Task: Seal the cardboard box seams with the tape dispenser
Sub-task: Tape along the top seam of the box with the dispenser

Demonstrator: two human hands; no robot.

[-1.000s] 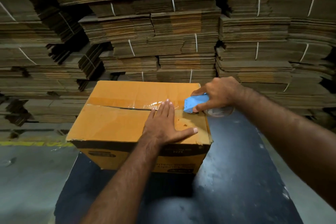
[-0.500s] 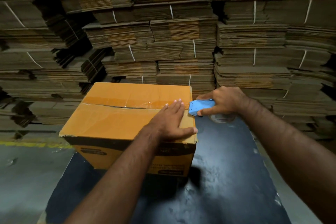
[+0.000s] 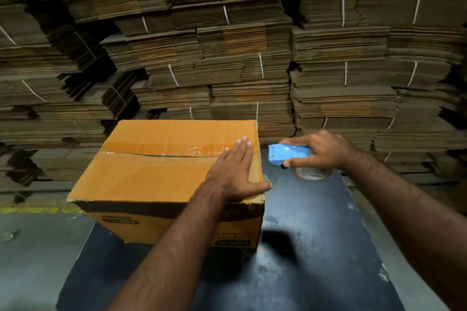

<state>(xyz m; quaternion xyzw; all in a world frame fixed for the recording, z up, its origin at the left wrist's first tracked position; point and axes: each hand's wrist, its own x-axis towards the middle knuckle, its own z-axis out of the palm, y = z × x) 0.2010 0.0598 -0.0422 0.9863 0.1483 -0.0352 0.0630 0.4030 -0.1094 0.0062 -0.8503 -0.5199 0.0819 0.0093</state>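
An orange cardboard box stands on a dark table. A strip of clear tape runs along its top seam from left to right. My left hand lies flat on the box top at its right end, fingers together over the tape. My right hand holds the blue tape dispenser in the air just right of the box, off its edge. The clear tape roll hangs below that hand.
Tall stacks of flattened, strapped cardboard fill the whole background behind the table. Grey floor with a yellow line lies to the left. The table's bare dark surface stretches right of and in front of the box.
The dispenser has moved right, from the box's top seam off past its right edge. My left hand slid right along the tape towards the box's right end.
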